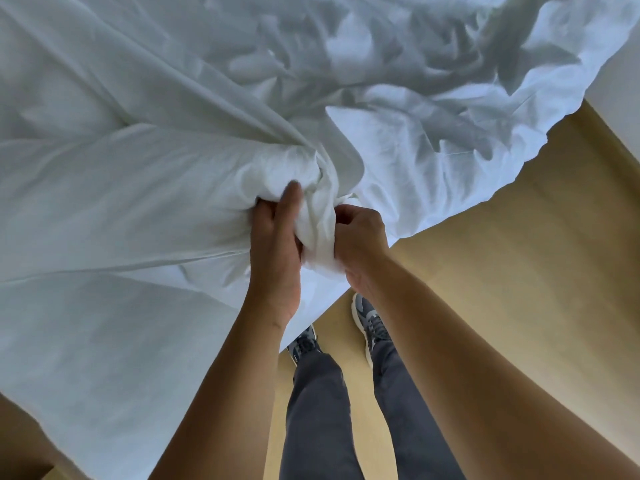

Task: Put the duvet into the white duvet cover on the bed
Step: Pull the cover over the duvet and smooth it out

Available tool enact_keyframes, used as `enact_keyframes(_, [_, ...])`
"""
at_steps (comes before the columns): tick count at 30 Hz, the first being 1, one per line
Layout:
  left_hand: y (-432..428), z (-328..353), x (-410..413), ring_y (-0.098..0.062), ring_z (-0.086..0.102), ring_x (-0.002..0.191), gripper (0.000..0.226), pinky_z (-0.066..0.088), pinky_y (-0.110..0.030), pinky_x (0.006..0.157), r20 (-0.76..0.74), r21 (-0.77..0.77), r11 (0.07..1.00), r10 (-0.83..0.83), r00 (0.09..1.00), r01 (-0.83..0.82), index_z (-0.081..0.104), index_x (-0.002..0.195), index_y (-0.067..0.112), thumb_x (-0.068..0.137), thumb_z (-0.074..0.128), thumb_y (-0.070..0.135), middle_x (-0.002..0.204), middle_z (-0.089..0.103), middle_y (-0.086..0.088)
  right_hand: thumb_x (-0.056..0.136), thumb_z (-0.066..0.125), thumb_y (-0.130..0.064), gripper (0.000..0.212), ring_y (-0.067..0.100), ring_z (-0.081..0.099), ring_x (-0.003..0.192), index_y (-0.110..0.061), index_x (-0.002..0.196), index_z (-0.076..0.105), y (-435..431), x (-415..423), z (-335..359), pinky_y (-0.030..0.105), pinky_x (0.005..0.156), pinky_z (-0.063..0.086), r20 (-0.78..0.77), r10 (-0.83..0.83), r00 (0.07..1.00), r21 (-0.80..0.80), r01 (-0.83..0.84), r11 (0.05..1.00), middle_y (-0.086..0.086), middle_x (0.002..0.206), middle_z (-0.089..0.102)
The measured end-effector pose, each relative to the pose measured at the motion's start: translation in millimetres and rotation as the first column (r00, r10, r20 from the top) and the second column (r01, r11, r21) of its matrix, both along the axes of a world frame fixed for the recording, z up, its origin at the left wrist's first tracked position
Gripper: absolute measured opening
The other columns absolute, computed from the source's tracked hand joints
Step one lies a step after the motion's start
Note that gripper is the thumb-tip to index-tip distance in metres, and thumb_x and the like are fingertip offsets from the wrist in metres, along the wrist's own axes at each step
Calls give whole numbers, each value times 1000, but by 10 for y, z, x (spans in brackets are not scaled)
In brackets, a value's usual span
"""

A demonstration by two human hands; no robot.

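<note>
the duvet cover [173, 168] is lying over the bed, and both the left hand [277, 230] and right hand [360, 237] are clamping its bunched corner, which probably needs a firm, even pull.

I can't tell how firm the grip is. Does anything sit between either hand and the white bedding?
Nothing visible does: left hand and right hand both clutch one bunched corner of the white bedding directly.
</note>
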State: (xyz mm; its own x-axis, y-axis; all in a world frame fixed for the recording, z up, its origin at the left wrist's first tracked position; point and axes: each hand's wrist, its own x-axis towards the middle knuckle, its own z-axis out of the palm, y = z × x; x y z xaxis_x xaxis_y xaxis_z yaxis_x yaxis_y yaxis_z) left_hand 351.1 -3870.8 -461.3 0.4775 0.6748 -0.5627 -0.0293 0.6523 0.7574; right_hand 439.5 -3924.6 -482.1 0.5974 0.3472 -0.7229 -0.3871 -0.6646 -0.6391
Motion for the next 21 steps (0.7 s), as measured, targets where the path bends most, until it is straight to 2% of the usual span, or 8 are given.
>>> enact_keyframes(2, [-82, 81, 1, -10, 68, 112, 69, 54, -39, 100, -212, 237, 971, 19, 977, 33, 62, 126, 22, 70, 81, 58, 117, 72, 9, 68, 67, -25, 7, 7, 63, 52, -19, 69, 72, -7, -25, -5, 20, 45, 48, 19, 32, 999, 29, -32, 999, -8, 62, 71])
enact_keyframes(4, [-167, 142, -22, 5, 66, 101, 76, 52, -16, 90, -401, 444, 888, 81, 912, 116, 62, 119, 25, 59, 88, 63, 103, 71, 21, 68, 58, -24, 14, 11, 57, 51, -14, 68, 67, -18, -32, -15, 21, 43, 44, 35, 35, 999, 39, -36, 999, -9, 55, 64])
enact_keyframes(7, [-206, 193, -108, 2, 64, 85, 70, 45, -4, 73, -570, 642, 710, 189, 800, 290, 59, 105, 23, 58, 85, 68, 91, 66, 21, 64, 53, -19, 26, 14, 52, 59, -2, 80, 66, -25, -35, -24, 29, 52, 45, 82, 107, 991, 97, -115, 989, 3, 64, 63])
enact_keyframes(9, [-181, 229, -166, -5, 62, 73, 53, 45, -8, 65, -618, 666, 642, 190, 763, 379, 60, 93, 23, 67, 83, 63, 79, 65, 17, 71, 55, -16, 16, 11, 51, 59, -4, 77, 64, -32, -50, -33, 28, 52, 45, 134, 188, 973, 86, -200, 976, 3, 66, 67])
enact_keyframes(10, [-156, 241, -193, -6, 62, 69, 42, 46, -10, 61, -637, 662, 622, 172, 751, 419, 62, 89, 23, 73, 83, 56, 74, 64, 18, 75, 56, -14, 9, 6, 47, 56, -6, 72, 59, -37, -51, -40, 21, 49, 42, 158, 207, 965, 73, -221, 973, -5, 60, 63])
enact_keyframes(12, [-101, 257, -248, -8, 61, 62, 25, 48, -15, 61, -668, 650, 590, 143, 730, 479, 69, 91, 19, 84, 81, 40, 72, 65, 16, 79, 54, -7, 19, 3, 37, 46, -12, 63, 48, -54, -50, -47, 12, 40, 29, 208, 228, 951, 61, -245, 968, -15, 46, 46])
enact_keyframes(17, [-25, 314, -419, -1, 52, 56, 13, 35, -3, 61, -640, 701, 560, 222, 736, 441, 71, 93, 13, 91, 75, 25, 65, 55, 17, 86, 50, -7, 14, 8, 35, 44, -2, 76, 59, -93, -47, 2, 15, 37, 25, 258, 237, 937, 53, -258, 965, -8, 52, 44])
enact_keyframes(21, [-35, 376, -565, -14, 47, 54, 15, 34, -5, 58, -610, 761, 509, 349, 711, 403, 67, 83, 13, 94, 71, 22, 59, 52, 13, 92, 57, -15, 21, 1, 46, 41, -21, 73, 61, -181, -64, 58, 11, 35, 29, 237, 262, 936, 80, -287, 954, -17, 48, 54])
